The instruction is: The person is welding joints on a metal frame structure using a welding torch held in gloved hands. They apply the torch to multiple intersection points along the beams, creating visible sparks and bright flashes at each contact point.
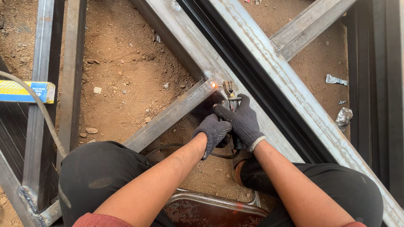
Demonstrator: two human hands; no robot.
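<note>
Both hands gloved in dark knit, wrapped together round one tool. Right hand (243, 122) closed on the electrode holder (229, 94); left hand (213, 131) closed under it, bracing the right. A dark cable (176, 147) loops back from the grip toward the knees.

Holder tip sits just beside a small orange glowing spot (213, 84) — right at the joint where a diagonal steel tube (168, 117) butts against the long steel rail (252, 67). Frame lies on bare dirt ground (122, 63), not raised.

Judgement: the two-hand brace is sound; to run this joint well, keep the wrists locked, the rod tip close to the seam, and travel slow and even along the corner — a wandering tip would likely leave gaps.

Farther out: upright steel tubes (46, 84) at left, a yellow-and-blue box (25, 91) resting across them, crumpled foil scraps (343, 117) on the dirt at right.
</note>
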